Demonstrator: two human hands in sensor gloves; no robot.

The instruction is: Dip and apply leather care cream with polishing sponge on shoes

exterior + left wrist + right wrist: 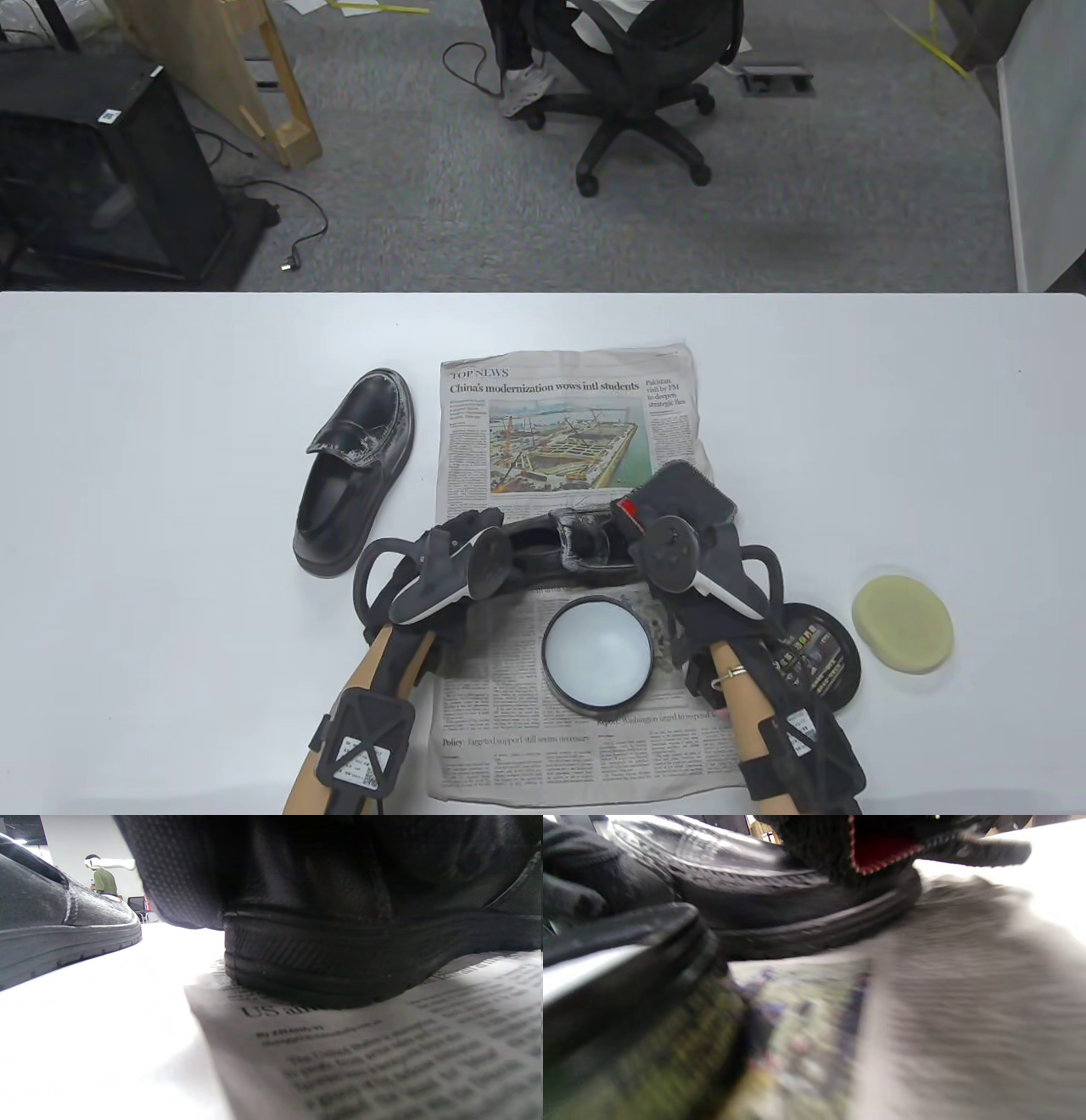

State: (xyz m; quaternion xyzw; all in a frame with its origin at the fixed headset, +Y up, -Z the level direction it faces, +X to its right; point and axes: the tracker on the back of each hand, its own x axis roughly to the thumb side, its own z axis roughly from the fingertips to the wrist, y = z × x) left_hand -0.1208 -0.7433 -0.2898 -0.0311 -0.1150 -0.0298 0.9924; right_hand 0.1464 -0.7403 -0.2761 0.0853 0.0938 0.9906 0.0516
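One black leather shoe [585,548] lies sideways across the newspaper [551,407], its heel [339,955] to the left. My left hand [471,526] grips that heel. My right hand [670,514] holds a dark polishing pad with a red edge [687,492] against the toe; its fingers are hidden under the tracker and the pad. In the right wrist view the pad [882,853] hangs over the shoe's sole [797,929]. The open cream tin [597,649] stands on the paper just below the shoe, between my forearms.
A second black shoe [356,475], with white smears on its strap, stands on the bare table left of the newspaper. The tin's lid [819,658] lies under my right forearm. A round yellow sponge [902,624] lies at the right.
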